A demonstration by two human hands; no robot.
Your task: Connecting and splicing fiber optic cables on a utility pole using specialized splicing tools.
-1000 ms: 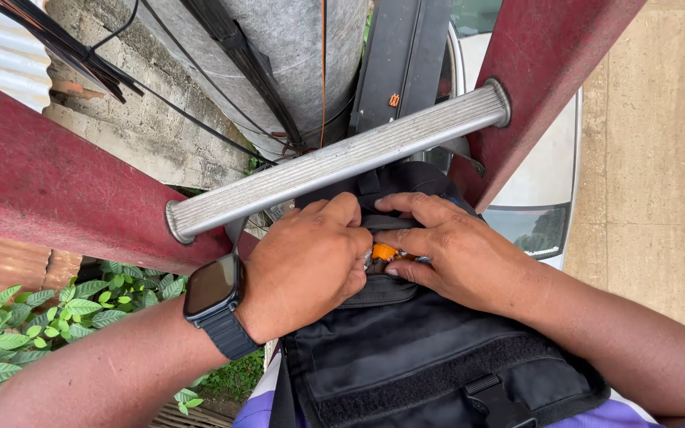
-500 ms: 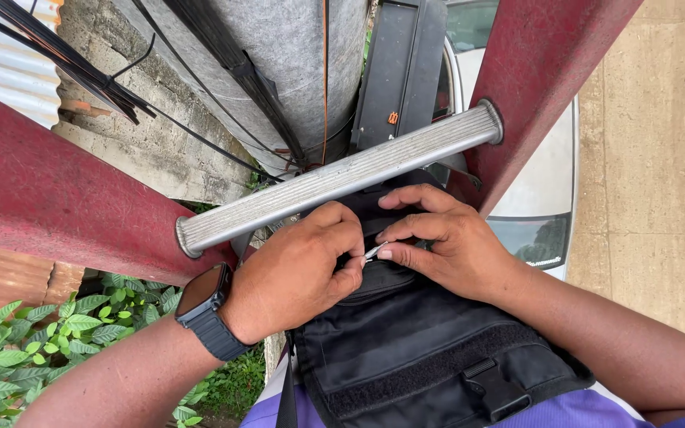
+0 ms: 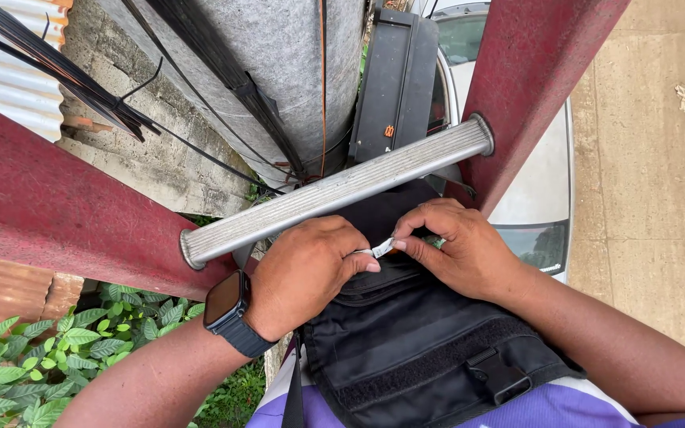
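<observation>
Both hands pinch one small white strip [image 3: 382,247]: the left hand [image 3: 311,273] at 9 o'clock, the right hand [image 3: 457,250] at 3. High on the ladder, a slip could drop it past the black bag [image 3: 430,349].

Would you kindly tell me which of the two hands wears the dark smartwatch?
The left hand wears the dark smartwatch on its wrist; the right hand has a bare wrist. Both pinch a small white strip above the black fabric pouch.

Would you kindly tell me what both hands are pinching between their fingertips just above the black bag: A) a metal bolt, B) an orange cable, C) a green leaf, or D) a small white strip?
D: the left hand and right hand hold a small white strip between them over the black bag.
</observation>
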